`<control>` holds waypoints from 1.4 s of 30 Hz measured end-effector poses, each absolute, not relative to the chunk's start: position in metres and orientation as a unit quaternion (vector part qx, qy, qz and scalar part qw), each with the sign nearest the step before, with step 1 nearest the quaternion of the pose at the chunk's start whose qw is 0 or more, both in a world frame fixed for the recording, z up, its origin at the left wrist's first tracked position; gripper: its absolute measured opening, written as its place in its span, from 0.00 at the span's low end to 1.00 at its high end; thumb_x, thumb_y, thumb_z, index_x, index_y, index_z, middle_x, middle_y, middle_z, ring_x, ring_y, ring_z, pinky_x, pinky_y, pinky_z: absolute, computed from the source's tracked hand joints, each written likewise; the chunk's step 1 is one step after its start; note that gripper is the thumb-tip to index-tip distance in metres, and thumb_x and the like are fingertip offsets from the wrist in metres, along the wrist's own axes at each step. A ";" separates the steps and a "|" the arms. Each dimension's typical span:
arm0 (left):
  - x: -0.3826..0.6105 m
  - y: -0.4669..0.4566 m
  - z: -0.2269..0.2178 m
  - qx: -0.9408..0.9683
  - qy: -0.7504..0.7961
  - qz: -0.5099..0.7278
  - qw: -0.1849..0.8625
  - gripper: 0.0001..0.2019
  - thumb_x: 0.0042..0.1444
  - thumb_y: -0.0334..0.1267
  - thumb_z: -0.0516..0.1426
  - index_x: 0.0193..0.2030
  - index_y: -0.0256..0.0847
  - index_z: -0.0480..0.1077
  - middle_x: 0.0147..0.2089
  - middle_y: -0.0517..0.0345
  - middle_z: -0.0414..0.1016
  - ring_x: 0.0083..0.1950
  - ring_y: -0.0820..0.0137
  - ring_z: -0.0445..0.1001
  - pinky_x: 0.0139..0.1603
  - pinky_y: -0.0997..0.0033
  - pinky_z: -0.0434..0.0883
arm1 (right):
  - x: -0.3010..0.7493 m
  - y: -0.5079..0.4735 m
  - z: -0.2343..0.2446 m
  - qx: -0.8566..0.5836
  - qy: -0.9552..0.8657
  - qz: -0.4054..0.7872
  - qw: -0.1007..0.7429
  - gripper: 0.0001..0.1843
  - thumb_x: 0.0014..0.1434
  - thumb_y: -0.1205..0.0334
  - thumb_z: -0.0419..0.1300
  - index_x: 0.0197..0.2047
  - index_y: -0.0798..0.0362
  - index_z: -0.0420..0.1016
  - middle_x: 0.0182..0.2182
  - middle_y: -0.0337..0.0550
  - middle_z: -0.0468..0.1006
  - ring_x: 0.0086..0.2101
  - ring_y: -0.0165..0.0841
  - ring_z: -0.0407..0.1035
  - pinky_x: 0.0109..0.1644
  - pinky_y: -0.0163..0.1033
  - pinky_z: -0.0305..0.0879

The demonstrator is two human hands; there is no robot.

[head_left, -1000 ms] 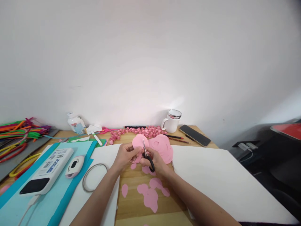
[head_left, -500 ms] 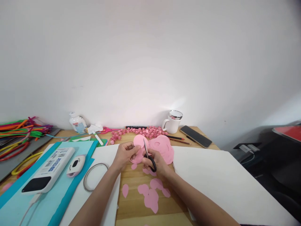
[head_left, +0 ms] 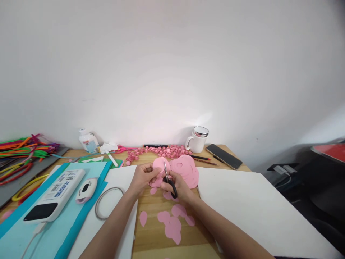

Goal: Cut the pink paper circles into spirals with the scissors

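Observation:
Between thumb and fingers, my left hand pinches a round pink paper disc by its lower left edge. My right hand grips black-handled scissors, whose blades point up against the disc's right side. How far the blades have cut in, I cannot tell. Just behind and right of my hands lies a pile of pink paper circles. Pink paper scraps and a petal-shaped piece are scattered on the wooden table below my wrists.
Small rolled pink paper roses lie along the wall near a white mug and a phone. At left are blue folders bearing a white device, a tape roll and pipe cleaners. White sheets flank the work area.
The pink disc has dipped and shifted slightly against the scissor blades. My right hand has moved a little left and down; both hands keep their holds.

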State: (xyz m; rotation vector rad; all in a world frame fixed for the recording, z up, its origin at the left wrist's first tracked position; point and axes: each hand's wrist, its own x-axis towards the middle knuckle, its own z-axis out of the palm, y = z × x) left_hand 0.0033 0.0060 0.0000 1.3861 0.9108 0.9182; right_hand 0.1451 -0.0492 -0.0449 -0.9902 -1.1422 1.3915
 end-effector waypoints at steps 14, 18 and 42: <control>0.002 0.009 -0.003 0.583 0.380 0.394 0.601 0.14 0.41 0.44 0.65 0.22 0.35 0.68 0.14 0.67 0.61 0.15 0.81 0.54 0.16 0.79 0.49 | 0.146 -0.050 -0.039 -0.393 -0.471 0.583 0.533 0.20 0.41 0.55 0.70 0.34 0.54 0.67 0.20 0.32 0.65 0.20 0.25 0.58 0.23 0.31 0.52; 0.001 0.010 -0.004 0.569 0.375 0.399 0.613 0.14 0.40 0.42 0.65 0.22 0.35 0.68 0.14 0.67 0.62 0.15 0.82 0.54 0.16 0.79 0.48 | 0.145 -0.050 -0.041 -0.389 -0.470 0.587 0.533 0.18 0.44 0.56 0.68 0.34 0.53 0.66 0.17 0.30 0.65 0.17 0.24 0.58 0.20 0.30 0.51; -0.001 0.013 -0.006 0.547 0.355 0.420 0.631 0.17 0.42 0.44 0.65 0.20 0.36 0.64 0.15 0.67 0.63 0.14 0.84 0.54 0.16 0.81 0.49 | 0.141 -0.052 -0.035 -0.404 -0.451 0.586 0.538 0.15 0.45 0.57 0.67 0.29 0.53 0.64 0.10 0.26 0.63 0.13 0.23 0.56 0.20 0.31 0.58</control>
